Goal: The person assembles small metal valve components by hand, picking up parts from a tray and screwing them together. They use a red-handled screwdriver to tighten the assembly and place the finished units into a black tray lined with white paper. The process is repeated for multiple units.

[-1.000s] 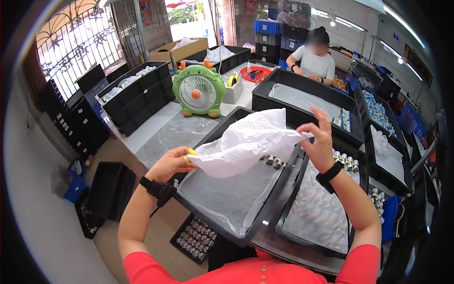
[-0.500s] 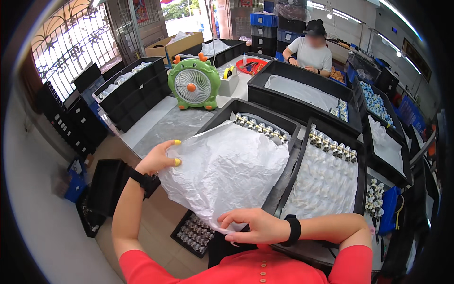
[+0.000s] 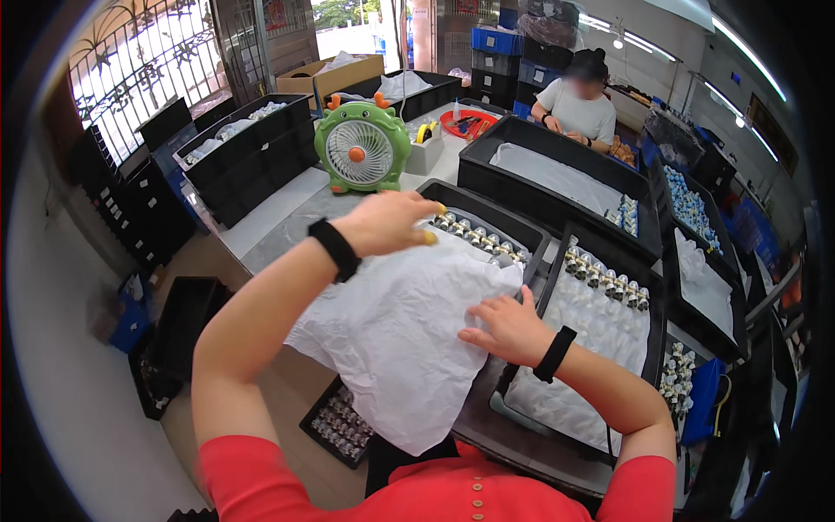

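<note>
A crinkled white paper sheet (image 3: 396, 317) covers most of the black tray (image 3: 531, 233) in front of me and drapes over its near side. At the tray's far end, a row of small figurines (image 3: 478, 237) with shiny clear tops shows past the sheet. My left hand (image 3: 387, 224), with yellow covers on thumb and forefinger, hovers by the row's left end. Its thumb and forefinger are apart, with nothing visible between them. Lying on the sheet's right part, my right hand (image 3: 511, 329) has its fingers spread.
On the right stands a second black tray (image 3: 658, 339) with white wrapping and a figurine row. A green fan (image 3: 362, 146) is behind my left hand. Farther back are a large black bin (image 3: 557, 196) and a co-worker (image 3: 577, 109). A tray of figurines (image 3: 341, 426) sits low by my legs.
My left hand has left the sheet's left edge and moved right toward the figurine row. My right hand has moved from the near corner up and right; the sheet now hangs lower toward me.
</note>
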{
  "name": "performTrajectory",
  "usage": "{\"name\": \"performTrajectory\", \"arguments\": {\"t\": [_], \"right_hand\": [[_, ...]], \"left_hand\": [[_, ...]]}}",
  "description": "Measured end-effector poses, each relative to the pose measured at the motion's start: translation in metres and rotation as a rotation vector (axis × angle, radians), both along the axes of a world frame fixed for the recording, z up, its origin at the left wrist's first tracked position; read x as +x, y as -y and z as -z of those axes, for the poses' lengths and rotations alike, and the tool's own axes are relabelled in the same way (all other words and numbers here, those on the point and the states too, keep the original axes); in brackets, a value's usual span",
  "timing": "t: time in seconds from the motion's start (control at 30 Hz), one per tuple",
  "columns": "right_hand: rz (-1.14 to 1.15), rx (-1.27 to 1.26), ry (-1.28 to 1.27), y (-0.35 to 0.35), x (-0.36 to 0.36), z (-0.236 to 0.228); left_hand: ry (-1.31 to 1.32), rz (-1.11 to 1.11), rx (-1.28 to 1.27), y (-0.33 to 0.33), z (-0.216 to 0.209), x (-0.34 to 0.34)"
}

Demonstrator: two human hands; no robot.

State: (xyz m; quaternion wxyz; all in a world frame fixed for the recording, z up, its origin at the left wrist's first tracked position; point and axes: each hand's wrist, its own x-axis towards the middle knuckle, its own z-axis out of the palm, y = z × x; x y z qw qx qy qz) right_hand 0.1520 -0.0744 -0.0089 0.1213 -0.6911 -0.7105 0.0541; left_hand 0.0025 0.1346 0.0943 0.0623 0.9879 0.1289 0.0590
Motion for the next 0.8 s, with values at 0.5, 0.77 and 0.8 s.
{"name": "performTrajectory", "arguments": {"t": [0.5,0.77,0.8], "right_hand": [[-0.259,-0.177,-0.15,0.029,-0.011,0.004],[-0.211,-0.089,-0.349,0.071,0.014,-0.016],[-0.202,-0.09,-0.377,0.077,0.018,-0.016]], "left_hand": [[-0.287,-0.024,-0.126,0.057,0.175,0.04],[-0.008,0.245,-0.165,0.058,0.193,0.078],[-0.012,0.23,-0.167,0.062,0.195,0.081]]}}
